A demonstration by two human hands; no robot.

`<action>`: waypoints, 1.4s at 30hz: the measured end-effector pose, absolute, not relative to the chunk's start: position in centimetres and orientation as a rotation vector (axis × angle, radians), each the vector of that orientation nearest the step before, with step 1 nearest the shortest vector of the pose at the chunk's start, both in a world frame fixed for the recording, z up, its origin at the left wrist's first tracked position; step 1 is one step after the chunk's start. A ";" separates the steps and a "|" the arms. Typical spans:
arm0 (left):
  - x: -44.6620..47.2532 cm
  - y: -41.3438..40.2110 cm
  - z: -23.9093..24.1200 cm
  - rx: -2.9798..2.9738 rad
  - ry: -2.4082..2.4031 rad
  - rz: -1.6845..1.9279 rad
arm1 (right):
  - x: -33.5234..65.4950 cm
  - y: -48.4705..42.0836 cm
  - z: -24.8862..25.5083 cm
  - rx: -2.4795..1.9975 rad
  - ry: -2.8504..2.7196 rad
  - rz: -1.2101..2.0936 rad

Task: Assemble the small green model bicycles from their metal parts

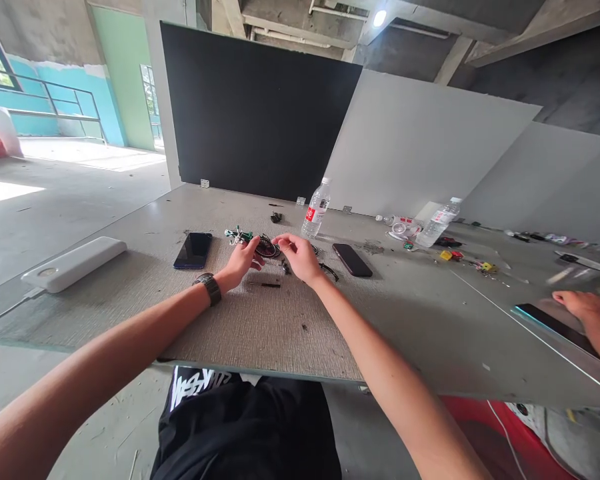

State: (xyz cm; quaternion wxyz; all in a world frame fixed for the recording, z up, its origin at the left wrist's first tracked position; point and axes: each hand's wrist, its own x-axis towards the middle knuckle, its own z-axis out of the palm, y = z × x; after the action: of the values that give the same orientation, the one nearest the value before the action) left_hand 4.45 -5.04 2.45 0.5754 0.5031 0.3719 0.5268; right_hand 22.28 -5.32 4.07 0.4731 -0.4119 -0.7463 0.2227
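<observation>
Hub of my clock: the small green-and-black wheeled model (239, 236), raised just above the tabletop (220, 333), twelve being straight ahead of me.

Left hand (241, 261) at seven, partly closed: thumb and forefinger grip the model near its dark wheel (267, 247), other fingers loosely curled beneath. Right hand (303, 259) between three and four, fingers drawn in to a near pinch at the wheel's right edge. Cannot tell whether anything is between those fingertips, or whether they touch the rim.

Loose pieces round about: a dark part (276, 217) between one and two; a curved black part (329, 272) towards four, just past the right wrist; a thin dark strip (271, 285) near six; a crumb of something dark (305, 327) out at five. Water bottle (316, 210) upright at two. Phones: one at nine (193, 251), another (353, 259) past three.

Judgement: mid-assembly or mid-stripping, work centred on the wheel end; which of the two, I can't say. Next move seems to call for a steady left grip while the right does fine fingertip work at the wheel. Risk: a slip could send a small part rolling among the other bits.
</observation>
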 end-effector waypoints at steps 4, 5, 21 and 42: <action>4.5 -5.3 2.2 1.261 0.818 1.156 | 22.3 -4.7 3.5 -1.030 -1.692 0.559; 4.5 -5.3 2.1 1.285 0.809 1.144 | 22.2 -4.6 3.4 -1.023 -1.674 0.584; 4.7 -5.4 1.7 1.371 0.783 1.102 | 22.3 -4.4 2.5 -1.003 -1.578 0.818; 4.8 -5.0 1.4 1.457 0.782 1.088 | 22.2 -4.3 2.2 -1.034 -1.574 0.816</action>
State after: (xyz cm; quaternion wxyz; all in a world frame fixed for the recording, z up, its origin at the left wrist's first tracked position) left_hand 4.82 -5.03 1.37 0.5489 0.6153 0.3301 0.4594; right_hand 22.15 -4.27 2.25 0.5181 -0.4309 -0.6559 0.3400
